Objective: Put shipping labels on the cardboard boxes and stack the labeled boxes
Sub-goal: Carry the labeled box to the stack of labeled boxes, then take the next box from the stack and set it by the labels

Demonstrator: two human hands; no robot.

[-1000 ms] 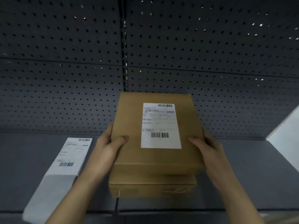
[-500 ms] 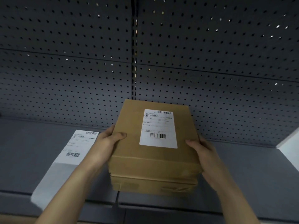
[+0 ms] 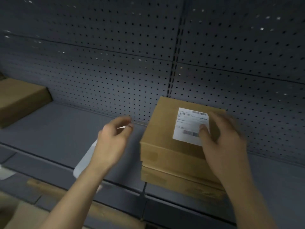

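Observation:
Two brown cardboard boxes are stacked on the grey shelf (image 3: 54, 129). The top box (image 3: 161, 129) carries a white shipping label (image 3: 186, 124) and sits on the lower box (image 3: 173, 179), slightly askew. My right hand (image 3: 222, 142) holds the top box at its right side, with the thumb lying on the label. My left hand (image 3: 112, 139) is off the boxes, to their left, fingers apart and empty. It hovers over a white strip of labels (image 3: 84, 164) that lies on the shelf and is mostly hidden under it.
Another brown box (image 3: 19, 100) without a visible label sits at the far left of the shelf. A perforated grey back panel (image 3: 115, 63) closes the shelf behind. Below the shelf edge I see a wooden bar (image 3: 49, 187) and some cardboard (image 3: 16, 215).
My left hand has let go of the top box and moved left over the label strip. The view has swung left, which brings the far-left box into sight.

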